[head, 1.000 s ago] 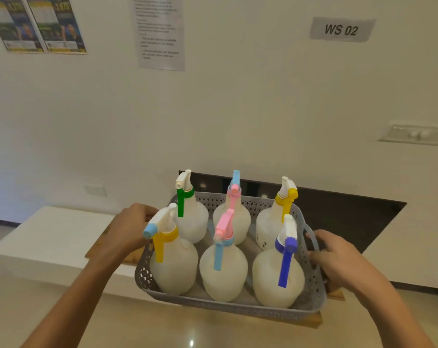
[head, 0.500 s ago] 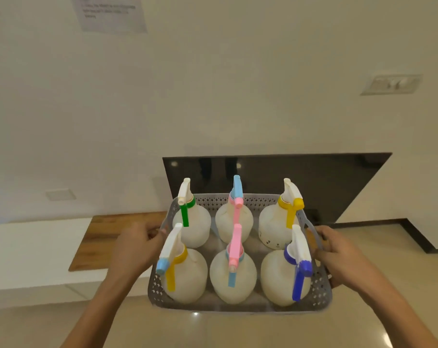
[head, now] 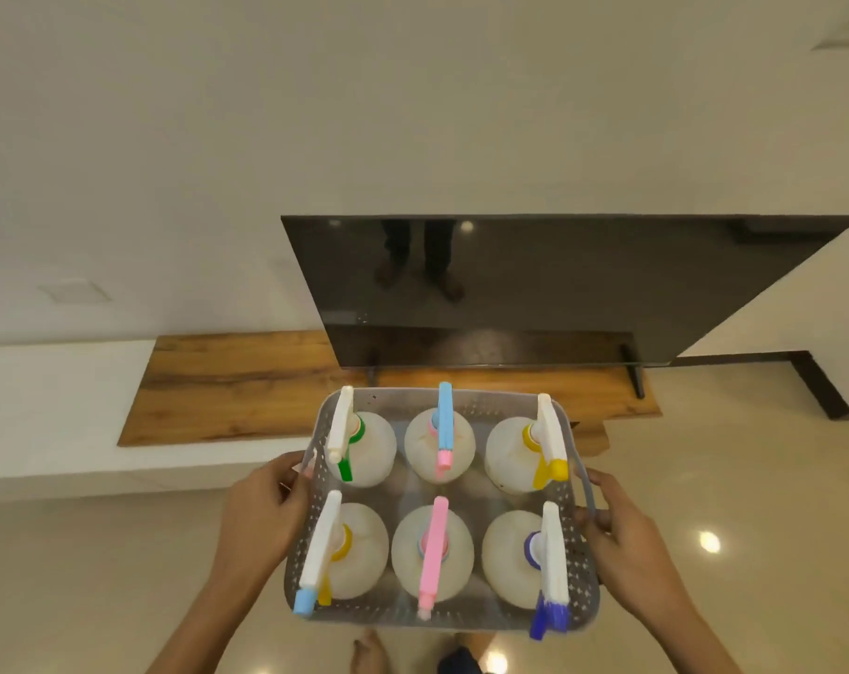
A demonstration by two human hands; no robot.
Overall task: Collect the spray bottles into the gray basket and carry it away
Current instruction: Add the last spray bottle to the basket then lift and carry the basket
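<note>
Gray basket (head: 587, 591) held in the lower centre of the frame, lifted clear of the shelf and over the glossy floor (head: 734, 503), long axis running left to right, open side up. Gripped at both short ends: left hand (head: 267, 513) curled over the left rim, fingers wrapped round the edge; right hand (head: 627, 542) closed round the thin handle on the right side. Six spray bottles upright inside, two rows of three, bodies close together, all nozzles aimed toward the bottom of the frame. Back row, left to right: green bottle (head: 364, 449) with white head, blue-and-pink bottle (head: 441, 445), yellow bottle (head: 520, 454) with white head. Front row: yellow-collared bottle (head: 349, 552) with a blue nozzle tip jutting past the near rim, pink bottle (head: 432, 552), purple bottle (head: 520, 552) with its trigger hanging over the near right corner. Behind the basket, a wooden board (head: 228, 386) on a low white shelf (head: 48, 406) at the left. Above it, a dark TV (head: 558, 294) standing on the board, reflecting a pair of legs. Pale wall (head: 413, 99) filling the upper frame. Bare foot (head: 369, 654) at the bottom edge, below the basket.
</note>
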